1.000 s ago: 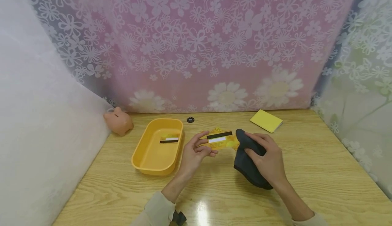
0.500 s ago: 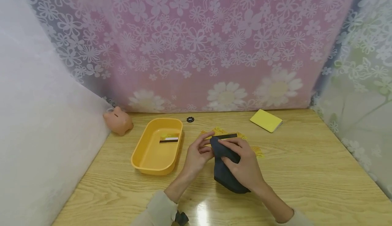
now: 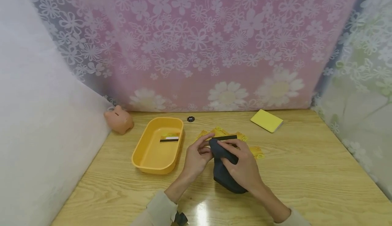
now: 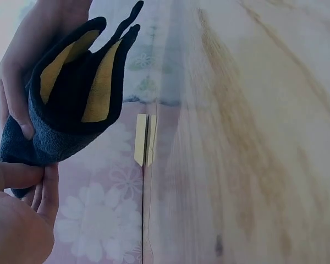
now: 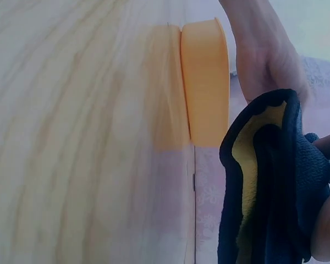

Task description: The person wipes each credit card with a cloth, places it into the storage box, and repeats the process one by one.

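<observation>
At six o'clock from the cards [image 3: 219, 130], left hand [image 3: 196, 156] and right hand [image 3: 247, 164] pinch the dark cloth [image 3: 226, 178]; slack might snag cards.

**Both hands on a fuzzy, dark blue folded cloth [image 4: 66, 140]**

The left hand [image 4: 22, 220] is down in the bottom left corner. Its thumb and fingers pinch the low end of the cloth. The right hand [image 4: 30, 55] is at the top left, and one of its fingers lies along the cloth's side. The cloth gapes open, so yellow lining [image 4: 99, 88] shows inside, with a thick black edge [image 4: 120, 88] around it. Apart from the cloth, to its right, is a thin, flat, pale yellow piece [image 4: 140, 140] next to a dark line. Behind is a pink sheet with big white flowers [image 4: 93, 214]. A light brown wooden table [image 4: 253, 137] with wavy stripes fills the right side.
</observation>
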The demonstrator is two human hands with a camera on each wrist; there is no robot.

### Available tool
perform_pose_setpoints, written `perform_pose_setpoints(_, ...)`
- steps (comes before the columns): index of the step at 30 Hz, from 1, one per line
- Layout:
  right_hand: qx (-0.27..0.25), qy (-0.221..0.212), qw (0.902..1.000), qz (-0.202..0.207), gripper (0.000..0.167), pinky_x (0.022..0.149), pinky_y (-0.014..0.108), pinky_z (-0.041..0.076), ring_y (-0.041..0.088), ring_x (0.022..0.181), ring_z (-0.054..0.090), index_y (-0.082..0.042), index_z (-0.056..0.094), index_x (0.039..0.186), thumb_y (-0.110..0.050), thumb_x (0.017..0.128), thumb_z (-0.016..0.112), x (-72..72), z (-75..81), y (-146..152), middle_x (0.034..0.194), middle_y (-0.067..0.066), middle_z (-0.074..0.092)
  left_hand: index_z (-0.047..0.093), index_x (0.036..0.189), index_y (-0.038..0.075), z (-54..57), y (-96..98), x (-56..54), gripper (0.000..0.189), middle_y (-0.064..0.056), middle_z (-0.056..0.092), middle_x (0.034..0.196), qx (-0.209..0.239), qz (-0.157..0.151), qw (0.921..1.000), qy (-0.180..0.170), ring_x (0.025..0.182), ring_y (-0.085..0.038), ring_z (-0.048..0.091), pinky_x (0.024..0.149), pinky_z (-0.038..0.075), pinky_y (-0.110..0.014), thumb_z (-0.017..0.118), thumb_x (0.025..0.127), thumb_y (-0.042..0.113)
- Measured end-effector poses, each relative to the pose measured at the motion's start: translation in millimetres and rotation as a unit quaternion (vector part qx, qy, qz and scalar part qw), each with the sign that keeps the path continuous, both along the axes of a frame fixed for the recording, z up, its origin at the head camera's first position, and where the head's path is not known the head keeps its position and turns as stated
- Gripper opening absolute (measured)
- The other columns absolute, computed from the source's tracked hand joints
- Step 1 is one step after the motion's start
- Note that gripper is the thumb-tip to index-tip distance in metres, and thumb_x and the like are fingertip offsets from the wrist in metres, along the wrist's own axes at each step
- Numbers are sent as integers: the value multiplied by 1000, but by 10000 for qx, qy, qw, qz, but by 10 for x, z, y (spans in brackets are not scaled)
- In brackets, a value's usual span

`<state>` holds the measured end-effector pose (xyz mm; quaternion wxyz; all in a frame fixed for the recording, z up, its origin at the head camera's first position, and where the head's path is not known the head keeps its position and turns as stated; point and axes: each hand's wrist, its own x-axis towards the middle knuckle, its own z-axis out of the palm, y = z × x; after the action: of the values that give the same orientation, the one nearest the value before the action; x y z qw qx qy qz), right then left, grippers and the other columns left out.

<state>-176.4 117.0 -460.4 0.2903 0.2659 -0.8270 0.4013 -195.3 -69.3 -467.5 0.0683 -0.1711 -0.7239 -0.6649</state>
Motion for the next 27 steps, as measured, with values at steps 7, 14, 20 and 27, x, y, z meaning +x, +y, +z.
perform_pose_setpoints(7, -25, 172, 9995, -256, 59, 86, 46, 59, 30, 113, 61, -11, 76, 128, 10, 73, 88, -45, 31, 178, 121, 10, 68, 61, 146, 20, 21, -12, -5, 61, -18, 69, 115, 437, -299, 9986, -80, 91, -43, 75, 83, 64, -37, 67, 94, -11)
perform_pose_setpoints(14, -233, 180, 9980, -564, 58, 96, 3, 37, 30, 111, 61, -8, 77, 125, 13, 72, 87, -87, 0, 408, 118, 11, 68, 60, 146, 19, 15, -28, 18, 63, -24, 66, 114, 703, -453, 9958, -363, 95, -54, 71, 82, 65, -41, 64, 94, -16)
perform_pose_setpoints(20, -308, -51, 9954, -906, 54, 93, 6, 38, 30, 113, 60, -7, 76, 127, 10, 76, 85, -141, -37, 591, 120, 11, 67, 60, 147, 20, 9, -37, 33, 64, -23, 71, 108, 552, -370, 9971, -368, 95, -56, 70, 83, 64, -38, 67, 93, -14)
perform_pose_setpoints(27, -439, 113, 9953, -857, 57, 95, 5, 38, 30, 113, 60, -9, 76, 128, 11, 75, 85, -95, 16, 624, 120, 12, 67, 58, 149, 19, 28, -49, 28, 63, -24, 69, 110, 568, -341, 9970, -412, 95, -50, 72, 86, 63, -37, 67, 94, -12)
